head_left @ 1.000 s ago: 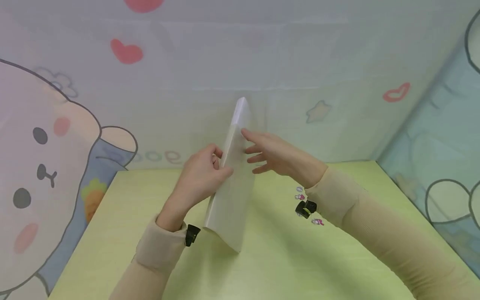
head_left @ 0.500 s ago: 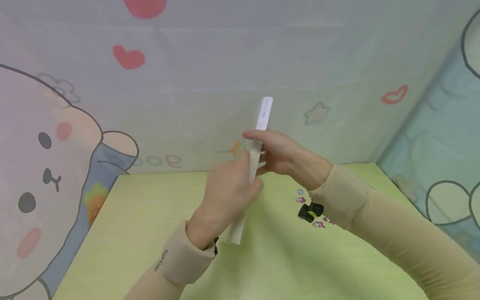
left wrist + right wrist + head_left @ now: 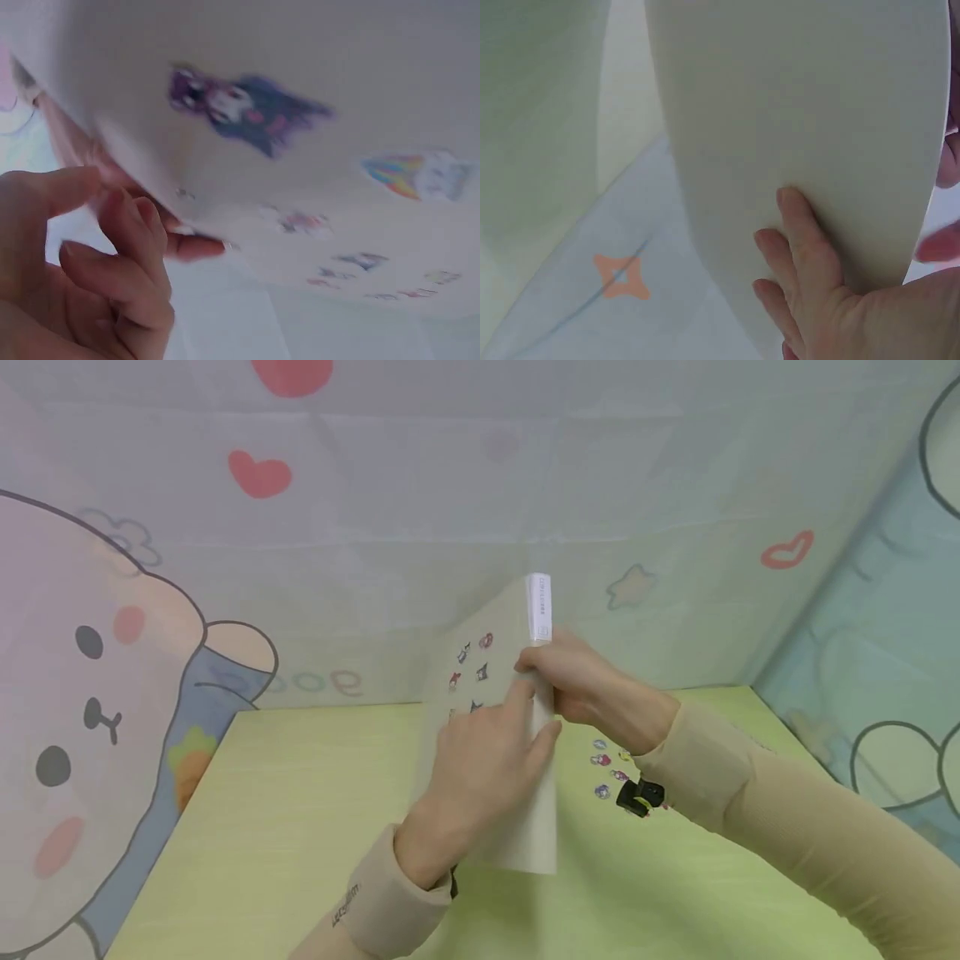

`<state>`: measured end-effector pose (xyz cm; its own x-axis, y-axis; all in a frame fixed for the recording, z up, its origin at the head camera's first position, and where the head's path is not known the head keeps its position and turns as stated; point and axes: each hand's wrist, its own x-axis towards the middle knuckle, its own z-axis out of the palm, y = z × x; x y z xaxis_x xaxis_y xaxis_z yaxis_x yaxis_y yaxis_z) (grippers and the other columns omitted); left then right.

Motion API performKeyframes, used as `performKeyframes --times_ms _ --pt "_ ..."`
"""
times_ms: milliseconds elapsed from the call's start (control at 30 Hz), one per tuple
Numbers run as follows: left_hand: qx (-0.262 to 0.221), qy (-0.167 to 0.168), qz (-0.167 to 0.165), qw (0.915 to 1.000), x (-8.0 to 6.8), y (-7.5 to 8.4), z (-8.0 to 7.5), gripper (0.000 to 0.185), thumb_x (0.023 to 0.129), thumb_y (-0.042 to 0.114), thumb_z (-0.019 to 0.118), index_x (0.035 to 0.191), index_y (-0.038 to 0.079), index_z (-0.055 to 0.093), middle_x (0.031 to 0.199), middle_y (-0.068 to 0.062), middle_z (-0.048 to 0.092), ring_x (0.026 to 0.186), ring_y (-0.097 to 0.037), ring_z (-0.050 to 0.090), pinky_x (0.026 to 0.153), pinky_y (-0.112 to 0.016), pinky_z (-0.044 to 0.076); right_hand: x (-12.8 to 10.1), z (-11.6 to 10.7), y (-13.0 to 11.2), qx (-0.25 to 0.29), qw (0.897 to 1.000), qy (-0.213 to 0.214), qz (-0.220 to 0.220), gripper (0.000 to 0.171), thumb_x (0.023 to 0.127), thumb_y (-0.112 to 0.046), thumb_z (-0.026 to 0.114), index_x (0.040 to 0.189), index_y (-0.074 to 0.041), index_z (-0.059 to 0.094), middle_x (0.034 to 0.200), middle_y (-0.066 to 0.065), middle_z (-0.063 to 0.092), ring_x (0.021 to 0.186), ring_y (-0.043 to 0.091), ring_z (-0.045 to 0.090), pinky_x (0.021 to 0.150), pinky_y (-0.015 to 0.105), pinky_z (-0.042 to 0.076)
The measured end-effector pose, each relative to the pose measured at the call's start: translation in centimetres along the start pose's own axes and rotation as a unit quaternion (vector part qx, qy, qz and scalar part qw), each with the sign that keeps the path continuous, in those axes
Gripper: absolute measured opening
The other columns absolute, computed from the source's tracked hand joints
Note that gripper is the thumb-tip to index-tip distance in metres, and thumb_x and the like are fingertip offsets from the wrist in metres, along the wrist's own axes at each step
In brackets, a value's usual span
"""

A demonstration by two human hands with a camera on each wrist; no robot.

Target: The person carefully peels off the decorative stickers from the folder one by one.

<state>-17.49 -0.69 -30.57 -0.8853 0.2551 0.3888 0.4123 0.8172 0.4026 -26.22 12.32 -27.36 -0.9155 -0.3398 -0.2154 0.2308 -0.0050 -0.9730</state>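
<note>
A pale file folder stands on end, its spine with a white printed label facing the head camera. Cartoon stickers dot its left cover. My right hand grips the folder at the spine just below the label. In the right wrist view its fingers lie on the plain cover. My left hand is in front of the spine, partly covering the stickers. In the left wrist view its fingers are loosely bent beside the folder edge, with a gap between them and the thumb.
More small stickers lie on the yellow-green table, beside the right sleeve. A cloth backdrop with hearts and a cartoon animal rises behind the table. Another patterned cloth hangs at the right.
The folder has turned so its stickered cover and spine label show, and it has shifted right. My right hand has taken hold of the spine; my left hand has moved right, its pinch loosened.
</note>
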Motion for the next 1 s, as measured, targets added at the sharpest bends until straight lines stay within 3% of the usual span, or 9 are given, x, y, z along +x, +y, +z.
performKeyframes --times_ms 100,233,333,400,500,600,767,933,1000 --pt "-0.062 -0.004 -0.042 0.9972 -0.7 -1.7 -0.4 0.055 0.095 0.048 0.057 0.138 0.014 0.048 0.068 0.003 0.056 0.054 -0.014 0.052 0.05 -0.03 0.043 0.1 -0.4 0.8 0.01 1.0 -0.013 0.004 0.057 0.093 0.003 0.039 0.149 -0.003 0.024 0.143 0.021 0.04 0.125 0.039 0.047 0.097 0.054 0.043" --pt "-0.111 -0.001 -0.114 0.9873 -1.4 -6.5 -0.5 0.06 0.095 0.055 0.055 0.139 0.015 0.047 0.078 0.002 0.059 0.056 -0.016 0.053 0.052 -0.033 0.044 0.2 -1.3 1.7 0.026 0.999 -0.032 0.011 0.057 0.096 0.001 0.038 0.15 -0.003 0.022 0.145 0.022 0.039 0.128 0.04 0.046 0.1 0.052 0.042" --pt "-0.132 -0.037 -0.16 0.9775 -1.5 -11.1 0.4 0.067 0.096 0.058 0.05 0.144 0.013 0.041 0.101 -0.006 0.06 0.071 -0.021 0.058 0.061 -0.037 0.048 0.4 -2.3 2.6 0.039 0.999 -0.034 0.014 0.057 0.097 0.0 0.039 0.151 -0.003 0.022 0.146 0.021 0.039 0.129 0.039 0.046 0.102 0.05 0.041" --pt "-0.156 -0.075 -0.188 0.9668 -1.6 -14.0 1.3 0.072 0.097 0.058 0.048 0.148 0.01 0.033 0.119 -0.014 0.057 0.088 -0.027 0.061 0.071 -0.041 0.05 0.5 -3.0 3.2 0.049 0.998 -0.034 0.018 0.056 0.098 -0.002 0.039 0.151 -0.003 0.022 0.146 0.02 0.039 0.129 0.038 0.046 0.102 0.049 0.04" --pt "-0.218 -0.121 -0.227 0.9413 -2.0 -17.4 3.0 0.077 0.098 0.057 0.047 0.151 0.006 0.025 0.13 -0.023 0.05 0.105 -0.032 0.058 0.079 -0.044 0.05 0.6 -4.1 4.1 0.067 0.997 -0.039 0.021 0.055 0.098 -0.003 0.04 0.15 -0.002 0.022 0.146 0.02 0.038 0.129 0.036 0.046 0.103 0.047 0.04" --pt "-0.295 -0.117 -0.259 0.9121 -2.2 -19.3 4.7 0.072 0.099 0.053 0.048 0.148 0.003 0.028 0.125 -0.023 0.053 0.102 -0.03 0.06 0.075 -0.04 0.053 0.8 -5.1 5.0 0.088 0.994 -0.059 0.019 0.053 0.1 -0.004 0.039 0.15 -0.003 0.021 0.147 0.02 0.036 0.13 0.035 0.045 0.104 0.048 0.038" --pt "-0.398 -0.081 -0.279 0.8704 -2.5 -20.3 5.4 0.059 0.102 0.046 0.047 0.14 0.001 0.043 0.116 -0.019 0.06 0.095 -0.025 0.063 0.077 -0.037 0.053 1.3 -6.2 6.3 0.119 0.989 -0.088 0.006 0.053 0.101 -0.004 0.039 0.151 -0.004 0.02 0.147 0.019 0.036 0.126 0.033 0.049 0.104 0.048 0.038" --pt "-0.482 -0.1 -0.268 0.8286 -2.6 -21.7 6.0 0.054 0.102 0.042 0.05 0.136 -0.001 0.05 0.108 -0.014 0.065 0.086 -0.021 0.065 0.072 -0.03 0.052 1.6 -7.3 7.6 0.133 0.986 -0.103 -0.007 0.054 0.103 -0.005 0.038 0.152 -0.004 0.017 0.143 0.018 0.039 0.122 0.03 0.052 0.103 0.048 0.04" --pt "-0.498 -0.11 -0.261 0.8197 -2.7 -22.0 6.0 0.049 0.102 0.036 0.052 0.132 -0.002 0.053 0.104 -0.013 0.067 0.081 -0.019 0.065 0.068 -0.028 0.052 1.8 -7.7 8.0 0.14 0.983 -0.12 -0.011 0.054 0.103 -0.005 0.038 0.153 -0.005 0.016 0.143 0.018 0.04 0.121 0.03 0.053 0.102 0.05 0.04"
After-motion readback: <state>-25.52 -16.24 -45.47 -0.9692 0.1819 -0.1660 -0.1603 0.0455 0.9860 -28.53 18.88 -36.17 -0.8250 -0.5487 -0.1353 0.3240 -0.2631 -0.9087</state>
